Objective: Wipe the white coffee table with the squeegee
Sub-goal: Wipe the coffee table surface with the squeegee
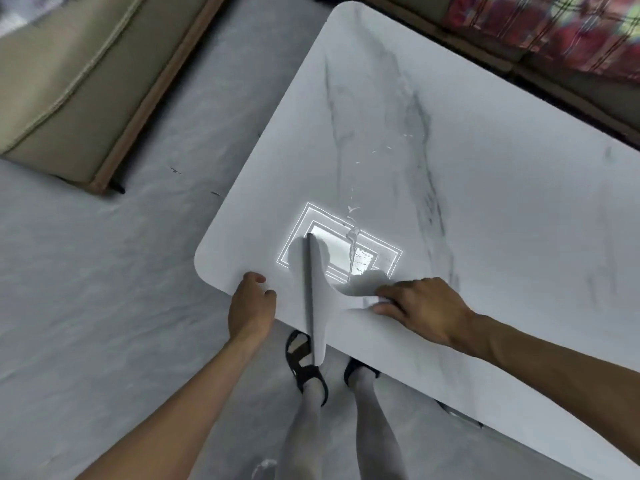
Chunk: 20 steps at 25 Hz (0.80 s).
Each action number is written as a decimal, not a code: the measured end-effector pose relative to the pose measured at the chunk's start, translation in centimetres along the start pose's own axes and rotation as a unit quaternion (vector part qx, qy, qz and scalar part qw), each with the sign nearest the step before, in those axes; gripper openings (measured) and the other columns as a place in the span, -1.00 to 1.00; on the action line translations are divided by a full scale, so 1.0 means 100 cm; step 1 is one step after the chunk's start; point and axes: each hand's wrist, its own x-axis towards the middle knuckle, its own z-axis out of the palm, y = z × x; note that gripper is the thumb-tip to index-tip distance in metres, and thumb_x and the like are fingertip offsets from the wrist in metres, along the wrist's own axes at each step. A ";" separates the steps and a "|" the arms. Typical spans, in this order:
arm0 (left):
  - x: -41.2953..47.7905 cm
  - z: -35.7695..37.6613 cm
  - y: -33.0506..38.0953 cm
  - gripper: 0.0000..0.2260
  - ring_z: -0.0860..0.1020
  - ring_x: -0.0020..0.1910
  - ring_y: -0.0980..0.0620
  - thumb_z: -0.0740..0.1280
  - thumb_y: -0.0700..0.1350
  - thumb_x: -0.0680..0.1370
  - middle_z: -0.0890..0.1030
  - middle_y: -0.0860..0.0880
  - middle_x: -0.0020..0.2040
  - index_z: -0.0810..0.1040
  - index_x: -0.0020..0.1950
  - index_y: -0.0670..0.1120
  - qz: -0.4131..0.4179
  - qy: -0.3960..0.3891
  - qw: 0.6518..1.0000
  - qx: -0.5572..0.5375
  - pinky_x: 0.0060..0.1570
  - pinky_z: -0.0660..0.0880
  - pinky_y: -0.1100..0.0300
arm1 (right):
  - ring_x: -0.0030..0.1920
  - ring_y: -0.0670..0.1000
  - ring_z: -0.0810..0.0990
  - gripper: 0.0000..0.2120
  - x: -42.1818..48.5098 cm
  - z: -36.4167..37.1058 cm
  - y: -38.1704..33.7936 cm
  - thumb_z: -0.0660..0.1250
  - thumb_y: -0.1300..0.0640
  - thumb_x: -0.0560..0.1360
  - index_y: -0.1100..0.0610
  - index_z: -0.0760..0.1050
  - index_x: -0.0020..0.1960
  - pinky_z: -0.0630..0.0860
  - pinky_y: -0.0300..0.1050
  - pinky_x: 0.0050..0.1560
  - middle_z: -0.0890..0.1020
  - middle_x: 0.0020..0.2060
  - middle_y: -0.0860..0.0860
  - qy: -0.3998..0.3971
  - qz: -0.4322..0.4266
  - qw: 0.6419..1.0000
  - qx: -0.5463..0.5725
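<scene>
Our left hand (251, 301) closes its grip on the tabletop (485, 168) at the near edge by the corner. Our right hand (422, 306) has its grip clamped on the white squeegee (319, 301), which lies there with its blade overhanging that edge. A water streak (353, 244) sits just beyond it, and a beige sofa (69, 81) stands off the corner.

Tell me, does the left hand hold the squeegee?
No, the left hand holds the edge of the coffee table, while the right hand grips the handle of the squeegee.
</scene>
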 end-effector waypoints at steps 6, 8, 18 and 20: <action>-0.006 0.005 -0.001 -0.71 0.52 0.09 -0.07 0.22 -0.22 0.52 0.52 -0.06 0.21 0.40 0.23 -0.05 0.064 -0.025 0.997 0.044 0.01 0.45 0.11 | -0.10 0.12 0.58 -0.61 0.041 0.025 -0.033 -0.07 -0.26 0.58 -0.16 0.46 0.13 0.26 -0.09 -0.25 0.63 -0.04 -0.01 -0.086 -0.014 0.996 0.001; -0.013 0.015 0.003 -0.74 0.52 0.06 -0.06 0.22 -0.24 0.52 0.47 -0.07 0.25 0.37 0.18 -0.04 0.113 -0.058 0.989 0.074 -0.07 0.42 0.15 | -0.06 0.10 0.60 -0.63 0.018 0.022 0.001 -0.06 -0.26 0.58 -0.22 0.44 0.17 0.30 -0.09 -0.21 0.64 0.02 -0.02 -0.088 0.013 0.996 -0.005; -0.022 0.046 0.035 -0.85 0.52 -0.10 -0.05 0.18 -0.03 0.58 0.57 -0.04 -0.03 0.45 0.06 -0.06 0.050 -0.062 0.993 0.086 -0.12 0.43 0.11 | 0.00 0.05 0.62 -0.58 -0.062 -0.018 0.083 -0.11 -0.39 0.50 -0.32 0.37 0.19 0.54 -0.03 -0.06 0.65 -0.01 -0.16 -0.057 0.064 0.996 -0.025; -0.025 0.040 0.030 -0.77 0.53 -0.16 -0.02 0.12 0.04 0.62 0.59 -0.02 -0.12 0.48 -0.07 -0.04 0.068 -0.005 0.991 0.113 -0.18 0.43 0.12 | 0.08 0.05 0.59 -0.58 -0.039 -0.002 0.050 -0.06 -0.37 0.52 -0.30 0.38 0.25 0.51 -0.03 -0.06 0.62 0.11 -0.17 -0.074 -0.001 0.997 -0.007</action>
